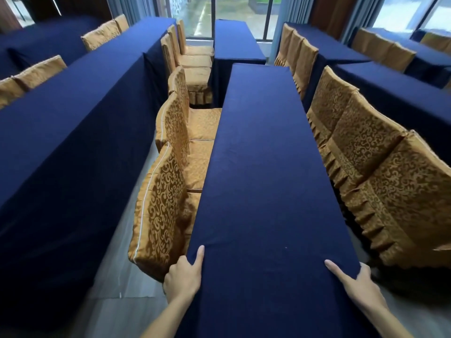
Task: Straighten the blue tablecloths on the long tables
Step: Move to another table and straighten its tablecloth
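A long narrow table runs straight away from me, covered by a dark blue tablecloth that lies smooth on top. My left hand grips the cloth at the near left corner, thumb on top and fingers wrapped over the edge. My right hand holds the near right corner the same way, thumb stretched along the top. Both forearms reach in from the bottom of the view.
Gold patterned chairs line the table's left side, and another row of chairs backs onto its right. More blue-covered long tables stand at the left, the right and ahead by the windows. Grey floor shows in the aisles.
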Demonstrator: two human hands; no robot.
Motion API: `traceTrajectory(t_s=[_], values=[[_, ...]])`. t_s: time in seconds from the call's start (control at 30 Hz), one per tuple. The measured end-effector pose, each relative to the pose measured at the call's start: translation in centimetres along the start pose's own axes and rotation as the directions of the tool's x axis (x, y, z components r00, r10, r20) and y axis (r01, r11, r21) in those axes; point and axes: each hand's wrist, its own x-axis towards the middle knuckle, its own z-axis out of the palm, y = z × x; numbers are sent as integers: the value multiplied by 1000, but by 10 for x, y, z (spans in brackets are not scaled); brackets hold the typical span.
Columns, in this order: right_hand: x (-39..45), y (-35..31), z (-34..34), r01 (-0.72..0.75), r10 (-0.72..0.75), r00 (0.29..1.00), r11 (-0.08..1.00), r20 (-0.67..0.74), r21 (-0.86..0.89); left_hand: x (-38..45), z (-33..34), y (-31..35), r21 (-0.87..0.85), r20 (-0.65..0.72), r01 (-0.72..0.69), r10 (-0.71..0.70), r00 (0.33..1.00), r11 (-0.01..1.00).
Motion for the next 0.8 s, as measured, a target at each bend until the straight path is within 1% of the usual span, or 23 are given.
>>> traceTrajectory(t_s=[0.1, 0.23, 0.33, 0.43, 0.5, 0.67, 0.8], values=[[9, 3, 0, 31, -31, 1000, 999, -7, 24, 3, 3, -1, -10, -30, 20, -20, 999, 1000], [18, 8, -2, 87, -87, 996, 996, 3, -7, 6, 3, -3, -63, -20, 76, -78, 997, 995], [20, 9, 1, 100, -104, 993, 992, -50, -74, 9, 4, -5, -65, -25, 65, -67, 997, 996], [19, 11, 9, 101, -124, 980, 984, -155, -146, 14, 8, -12, -82, -36, 28, -31, 999, 996], [19, 9, 12, 96, -131, 971, 979, -198, -179, 15, 8, -14, -55, -39, 17, -19, 999, 998], [23, 11, 12, 108, -146, 962, 980, -231, -169, 16, 8, -16, -81, -27, -10, 8, 1000, 997], [28, 15, 13, 107, -141, 964, 982, -223, -157, 18, 10, -21, -101, -36, -13, 10, 999, 995]])
